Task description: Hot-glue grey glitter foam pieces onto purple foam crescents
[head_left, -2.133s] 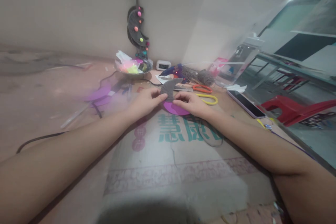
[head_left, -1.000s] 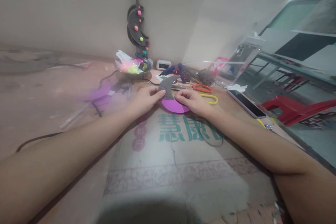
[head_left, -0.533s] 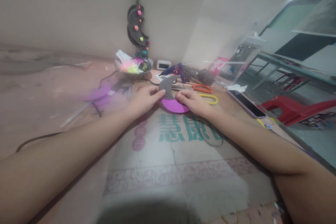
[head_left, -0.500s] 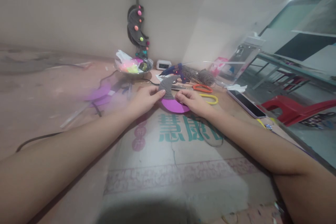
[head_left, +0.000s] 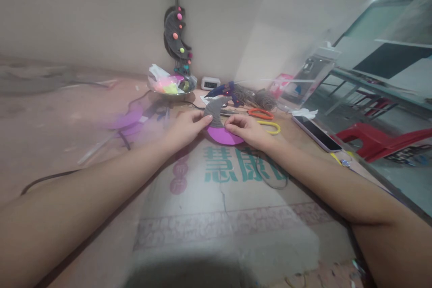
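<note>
A purple card crescent (head_left: 224, 136), its upper part wrapped in grey yarn (head_left: 214, 112), is held just above the cardboard. My left hand (head_left: 192, 127) is closed on its left side, thumb pressed on the wrapped part. My right hand (head_left: 245, 128) pinches at the inner edge, where wrapped grey meets bare purple. The strand between those fingertips is mostly hidden; a loose loop of yarn (head_left: 275, 186) trails on the cardboard below the right wrist. Behind the hands lie scissors with orange handles (head_left: 260, 114) and a pair with yellow handles (head_left: 272, 127).
Printed cardboard (head_left: 189, 229) covers the table. At the back are a glue gun (head_left: 221, 90), grey yarn balls (head_left: 265, 99), a small clock (head_left: 210, 83) and a bowl (head_left: 172, 92). A decorated grey crescent (head_left: 175, 31) hangs by the wall. A phone (head_left: 317, 134) lies right.
Both hands stay in nearly the same place on the crescent. The fingers of my right hand have shifted slightly at its inner edge.
</note>
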A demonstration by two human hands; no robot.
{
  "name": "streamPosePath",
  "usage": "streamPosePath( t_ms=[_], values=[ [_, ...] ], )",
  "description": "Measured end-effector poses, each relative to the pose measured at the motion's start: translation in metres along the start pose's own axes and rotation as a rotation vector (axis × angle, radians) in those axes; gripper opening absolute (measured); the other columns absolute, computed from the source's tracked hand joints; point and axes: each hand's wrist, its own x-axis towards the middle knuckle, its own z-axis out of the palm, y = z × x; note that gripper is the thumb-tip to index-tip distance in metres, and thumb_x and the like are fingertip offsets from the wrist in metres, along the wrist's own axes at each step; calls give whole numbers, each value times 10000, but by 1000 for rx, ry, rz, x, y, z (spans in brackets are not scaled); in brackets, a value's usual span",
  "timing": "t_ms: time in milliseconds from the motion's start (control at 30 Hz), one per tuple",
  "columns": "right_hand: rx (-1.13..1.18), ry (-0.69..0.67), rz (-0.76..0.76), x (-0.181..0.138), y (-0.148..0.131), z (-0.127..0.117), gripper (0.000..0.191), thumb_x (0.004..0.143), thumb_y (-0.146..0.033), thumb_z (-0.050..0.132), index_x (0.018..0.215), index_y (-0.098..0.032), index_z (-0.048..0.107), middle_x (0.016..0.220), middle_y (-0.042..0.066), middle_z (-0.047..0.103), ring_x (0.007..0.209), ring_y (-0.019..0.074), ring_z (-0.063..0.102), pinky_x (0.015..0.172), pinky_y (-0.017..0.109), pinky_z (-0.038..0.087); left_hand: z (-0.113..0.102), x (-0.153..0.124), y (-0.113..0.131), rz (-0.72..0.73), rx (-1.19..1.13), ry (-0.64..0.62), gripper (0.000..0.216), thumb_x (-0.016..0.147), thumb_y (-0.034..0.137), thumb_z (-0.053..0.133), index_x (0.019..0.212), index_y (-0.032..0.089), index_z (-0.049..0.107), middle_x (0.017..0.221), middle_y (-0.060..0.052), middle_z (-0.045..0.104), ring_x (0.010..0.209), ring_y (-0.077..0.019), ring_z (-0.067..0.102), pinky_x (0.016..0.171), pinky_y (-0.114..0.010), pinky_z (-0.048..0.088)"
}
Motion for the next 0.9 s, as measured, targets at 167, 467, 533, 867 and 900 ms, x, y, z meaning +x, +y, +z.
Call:
streamPosePath(
  t_ms=[167, 467, 533, 867, 900],
  values=[
    [-86, 12, 6, -1, -3, 1, 266, 823, -402, 571, 738, -150, 562, 671, -27, 477, 610, 96, 401, 584, 241, 310, 0, 0, 3, -18, -9, -3, 288, 820, 440, 550, 753, 167, 611, 601, 22, 538, 427, -66, 334, 393, -186, 237],
    [-117, -8, 11, -3, -9, 0, 342, 860, -467, 511, 711, -160, 522, 638, -39, 414, 574, 92, 347, 558, 240, 288, 0, 0, 0, 2, -23, -10, 301, 816, 463, 549, 753, 177, 616, 606, 11, 555, 454, -84, 384, 413, -200, 260],
    [-102, -12, 8, -3, -8, 0, 364, 870, -493, 487, 735, -158, 536, 642, -35, 424, 574, 94, 359, 557, 240, 298, 0, 0, 1, -1, -30, -7, 302, 811, 468, 550, 746, 179, 614, 601, 9, 557, 466, -93, 402, 424, -206, 272],
    [-39, -32, 32, -4, -1, 2, 294, 764, -445, 652, 822, -167, 576, 722, -19, 539, 628, 104, 476, 575, 230, 362, -1, -1, 5, 22, -37, 21, 304, 818, 453, 542, 749, 163, 602, 651, 7, 575, 537, -101, 442, 479, -207, 320],
    [-41, -31, 47, -4, -1, 2, 300, 752, -448, 664, 808, -168, 572, 714, -21, 540, 620, 104, 476, 571, 231, 364, -1, -1, 4, 18, -40, 21, 304, 821, 454, 540, 759, 164, 603, 652, 7, 575, 529, -99, 437, 472, -206, 315]
  ],
)
